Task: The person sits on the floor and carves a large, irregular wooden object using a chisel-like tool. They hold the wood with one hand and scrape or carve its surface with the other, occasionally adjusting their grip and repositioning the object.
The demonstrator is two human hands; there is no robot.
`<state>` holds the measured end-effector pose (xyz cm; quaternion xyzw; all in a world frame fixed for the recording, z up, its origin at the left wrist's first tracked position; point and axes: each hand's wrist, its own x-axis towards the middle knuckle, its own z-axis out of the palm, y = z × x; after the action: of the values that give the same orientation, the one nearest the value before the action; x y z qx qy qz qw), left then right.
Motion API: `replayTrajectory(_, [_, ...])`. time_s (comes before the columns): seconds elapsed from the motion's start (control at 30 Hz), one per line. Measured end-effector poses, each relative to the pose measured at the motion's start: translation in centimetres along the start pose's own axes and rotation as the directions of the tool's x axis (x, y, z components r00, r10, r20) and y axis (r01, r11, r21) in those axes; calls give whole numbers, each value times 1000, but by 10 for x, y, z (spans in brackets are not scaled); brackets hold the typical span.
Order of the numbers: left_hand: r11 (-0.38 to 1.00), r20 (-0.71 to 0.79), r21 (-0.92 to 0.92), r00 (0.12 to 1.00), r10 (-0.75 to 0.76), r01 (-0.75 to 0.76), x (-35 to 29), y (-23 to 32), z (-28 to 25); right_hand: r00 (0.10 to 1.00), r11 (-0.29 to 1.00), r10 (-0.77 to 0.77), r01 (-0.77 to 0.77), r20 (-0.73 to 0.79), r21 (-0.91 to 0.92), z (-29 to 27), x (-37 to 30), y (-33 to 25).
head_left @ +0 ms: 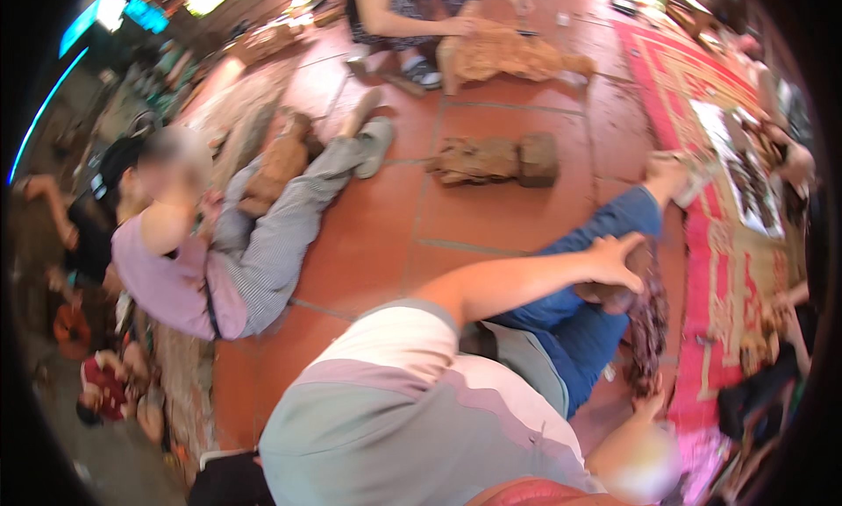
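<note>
Orange tiled floor (368,243), brown wood block (478,161) lying on it. Left: seated person in pink top (171,282), striped trousers, brown chunk (279,162) by the legs. Top: another person (384,13) at a tan wood piece (509,52). Right: red-and-tan patterned rug (697,234), white sheet (709,120) on it, dark pieces (750,177) on top. Far left: blue light strip (44,111).

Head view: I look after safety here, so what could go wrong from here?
The dark reddish-brown piece beside the blue trouser legs might slip: the left hand is near its upper end, but blur hides whether it grips. The right hand is by its lower end, so it could perhaps be pinched if the piece shifted.
The brown wooden block lies on the tiled floor with people around it, so someone might trip over it.
</note>
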<state>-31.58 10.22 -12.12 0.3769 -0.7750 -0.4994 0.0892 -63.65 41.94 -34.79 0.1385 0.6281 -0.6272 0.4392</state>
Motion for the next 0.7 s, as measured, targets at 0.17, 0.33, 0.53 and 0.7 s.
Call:
replayTrajectory(0.17, [778, -130, -585, 973, 190, -230, -25, -16, -20, 953, 976, -169, 126, 252, 179, 49, -73, -63])
replayTrajectory(0.33, [653, -115, -741, 988, 104, -155, -73, 4, -59, 845, 941, -308, 339, 437, 9, 58, -156, -117])
replayTrajectory(0.53, [660, -185, -708, 968, 170, -251, -148, 20, -103, 811, 876, -434, 482, 392, -26, 94, -256, -123])
replayTrajectory(0.7, [510, -244, -809, 956, 163, -294, -196, 7, -141, 739, 835, -486, 550, 467, -1, 135, -312, -123])
